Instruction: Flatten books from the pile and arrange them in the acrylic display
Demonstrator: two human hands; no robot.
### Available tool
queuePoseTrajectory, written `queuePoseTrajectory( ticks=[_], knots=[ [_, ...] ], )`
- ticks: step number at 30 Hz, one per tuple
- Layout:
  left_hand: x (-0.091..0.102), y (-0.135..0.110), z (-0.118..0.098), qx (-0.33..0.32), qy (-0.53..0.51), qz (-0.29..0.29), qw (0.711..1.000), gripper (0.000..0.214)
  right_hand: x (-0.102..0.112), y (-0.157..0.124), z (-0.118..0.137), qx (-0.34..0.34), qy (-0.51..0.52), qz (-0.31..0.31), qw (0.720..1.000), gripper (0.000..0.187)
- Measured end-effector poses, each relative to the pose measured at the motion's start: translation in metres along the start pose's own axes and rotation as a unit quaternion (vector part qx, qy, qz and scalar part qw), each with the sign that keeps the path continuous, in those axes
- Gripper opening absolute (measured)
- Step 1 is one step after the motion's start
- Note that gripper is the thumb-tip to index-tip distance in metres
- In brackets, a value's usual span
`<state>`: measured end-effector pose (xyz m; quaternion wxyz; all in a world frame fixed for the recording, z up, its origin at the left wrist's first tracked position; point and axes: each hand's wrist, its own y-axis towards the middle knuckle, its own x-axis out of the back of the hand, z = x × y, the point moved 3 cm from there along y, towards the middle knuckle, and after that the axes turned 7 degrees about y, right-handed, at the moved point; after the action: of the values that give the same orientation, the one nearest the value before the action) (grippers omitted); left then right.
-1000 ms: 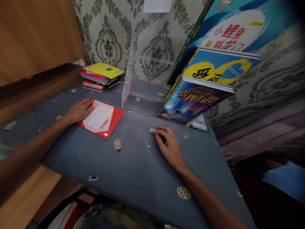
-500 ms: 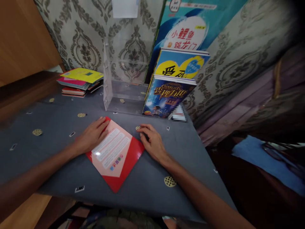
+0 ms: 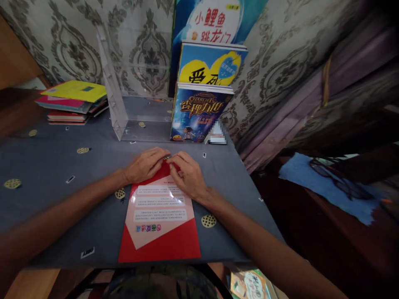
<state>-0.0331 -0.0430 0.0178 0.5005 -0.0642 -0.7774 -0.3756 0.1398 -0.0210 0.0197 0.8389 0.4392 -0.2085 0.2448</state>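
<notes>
A thin red book [image 3: 162,251] with a pale pink panel and white text boxes lies flat on the table, its print upside down to me. My left hand [image 3: 148,165] rests over its far left corner, fingers stretched out towards the right. Across the far right corner lies my right hand [image 3: 188,176], fingers loosely bent and apart, the thumb on the cover. The fingertips of both hands come close together at the book's far edge. Neither hand is closed round the book.
Beyond the hands stands a clear acrylic rack [image 3: 114,91], with a dark blue book [image 3: 199,114] and a blue-yellow book [image 3: 213,62] at its right. A pile of books [image 3: 75,93] lies at the back left. Glasses [image 3: 339,178] rest on a blue cloth [image 3: 296,172] at the right.
The red book has turned from a diagonal to nearly square with the table's front edge. Both hands have come together at its far edge. The view has shifted right.
</notes>
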Motion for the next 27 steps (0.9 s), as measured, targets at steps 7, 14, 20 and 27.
queuePoseTrajectory(
  ticks=[7, 14, 20, 27],
  knots=[
    [-0.004, -0.004, 0.014, 0.104, 0.077, -0.009, 0.992, 0.037, -0.02, -0.007, 0.016, 0.026, -0.035, 0.162, 0.986, 0.021],
    [-0.004, -0.004, 0.012, 0.11, 0.081, 0.014, 0.991, 0.034, -0.012, -0.013, 0.006, 0.016, -0.026, 0.181, 0.983, 0.026],
    [-0.004, -0.002, 0.011, 0.095, 0.088, 0.023, 0.991, 0.031, 0.012, -0.017, -0.03, -0.033, -0.07, 0.137, 0.988, 0.026],
    [-0.003, -0.001, 0.007, 0.063, 0.112, 0.043, 0.991, 0.03, 0.014, -0.018, -0.033, -0.05, -0.069, 0.129, 0.988, 0.026]
  ],
)
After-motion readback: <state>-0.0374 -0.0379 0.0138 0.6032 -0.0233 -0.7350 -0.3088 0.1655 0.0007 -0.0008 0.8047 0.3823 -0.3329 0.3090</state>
